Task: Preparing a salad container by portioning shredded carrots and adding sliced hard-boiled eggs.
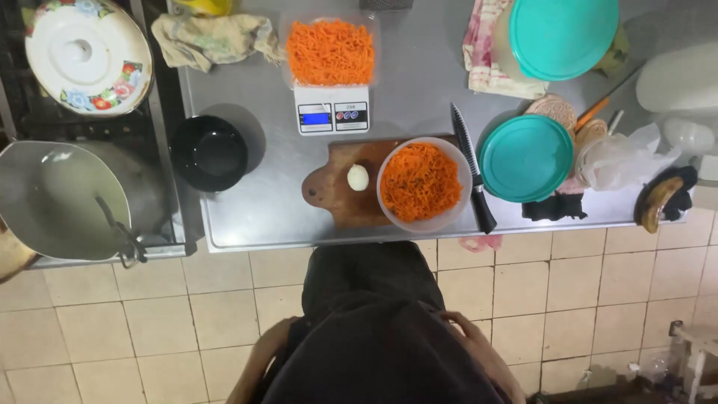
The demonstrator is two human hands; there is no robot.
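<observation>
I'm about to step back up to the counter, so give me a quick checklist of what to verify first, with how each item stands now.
1. Hands free: ok. The left hand and right hand rest at the dark clothing, holding nothing.
2. Black-handled kitchen knife lying flat: ok, on the steel counter beside the clear bowl of shredded carrot.
3. Wooden cutting board fully supported: ok.
4. Small pale round item steady on the board: ok, apart from the bowl.
5. White digital scale display on: ok, screen lit blue.
6. Knife edge direction: cannot tell.
</observation>
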